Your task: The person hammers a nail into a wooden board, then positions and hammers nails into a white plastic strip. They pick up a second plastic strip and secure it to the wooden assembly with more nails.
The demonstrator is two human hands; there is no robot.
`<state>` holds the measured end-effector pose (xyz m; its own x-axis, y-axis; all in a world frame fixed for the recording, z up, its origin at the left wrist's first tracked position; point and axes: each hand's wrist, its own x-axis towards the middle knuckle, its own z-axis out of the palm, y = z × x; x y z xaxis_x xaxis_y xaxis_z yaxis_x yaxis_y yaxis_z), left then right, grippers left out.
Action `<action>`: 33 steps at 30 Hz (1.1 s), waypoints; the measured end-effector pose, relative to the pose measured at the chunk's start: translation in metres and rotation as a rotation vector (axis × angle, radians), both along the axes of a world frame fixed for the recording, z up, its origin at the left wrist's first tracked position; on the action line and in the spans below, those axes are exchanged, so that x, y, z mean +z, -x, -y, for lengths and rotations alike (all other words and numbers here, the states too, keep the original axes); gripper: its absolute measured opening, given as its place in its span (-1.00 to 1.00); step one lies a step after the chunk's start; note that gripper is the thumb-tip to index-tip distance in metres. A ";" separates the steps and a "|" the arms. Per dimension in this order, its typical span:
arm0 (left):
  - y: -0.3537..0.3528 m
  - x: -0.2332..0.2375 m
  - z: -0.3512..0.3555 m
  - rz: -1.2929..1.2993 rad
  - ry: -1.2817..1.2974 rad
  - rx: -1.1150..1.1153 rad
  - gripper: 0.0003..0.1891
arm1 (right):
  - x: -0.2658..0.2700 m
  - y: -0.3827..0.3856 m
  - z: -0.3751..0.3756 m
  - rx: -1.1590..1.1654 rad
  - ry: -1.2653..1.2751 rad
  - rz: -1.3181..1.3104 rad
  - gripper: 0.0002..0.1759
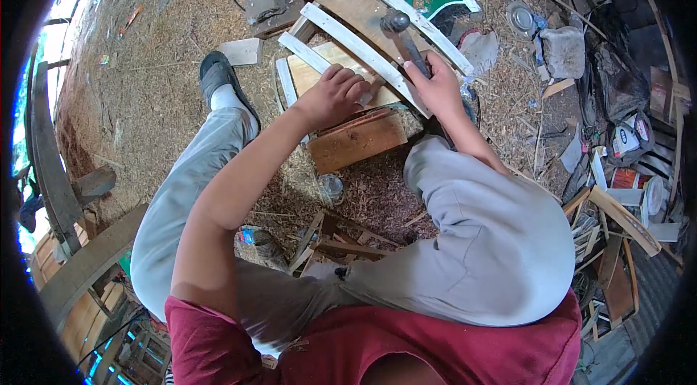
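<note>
My right hand (435,86) is closed around the handle of a hammer (412,54), whose dark, rounded head points away from me above the wood. My left hand (334,96) bends its fingers over a white wooden slat (305,52), which lies across a pale wood panel (343,58). Whether a nail is between those fingers is hidden. A longer white slat (359,43) runs between my hands, and another white slat (430,30) lies beyond my right hand. Under the near end of the work sits a brown wooden block (359,142).
A wide plank (341,3) lies behind the slats, near a grey block (265,3). Sawdust covers the ground. A clear jar (330,187) and wood offcuts (341,243) lie between my legs. Scrap and bags (628,138) pile up on the right.
</note>
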<state>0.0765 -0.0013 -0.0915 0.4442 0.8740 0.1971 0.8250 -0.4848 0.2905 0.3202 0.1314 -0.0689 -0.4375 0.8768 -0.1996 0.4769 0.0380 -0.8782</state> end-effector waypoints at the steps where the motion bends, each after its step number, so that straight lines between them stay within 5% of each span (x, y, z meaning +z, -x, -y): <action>1: -0.002 0.003 0.000 0.025 0.003 0.008 -0.42 | 0.000 0.000 -0.001 0.003 -0.012 0.010 -0.60; 22: -0.039 -0.020 -0.002 0.229 -0.160 0.343 -0.49 | 0.009 -0.003 -0.001 0.020 -0.035 0.047 -0.57; 33: 0.001 -0.001 -0.002 0.100 0.005 -0.008 -0.45 | 0.004 -0.001 -0.001 0.017 -0.002 -0.001 -0.58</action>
<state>0.0751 0.0006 -0.0926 0.4289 0.8717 0.2370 0.7879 -0.4893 0.3738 0.3216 0.1325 -0.0647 -0.4528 0.8695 -0.1974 0.4750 0.0478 -0.8787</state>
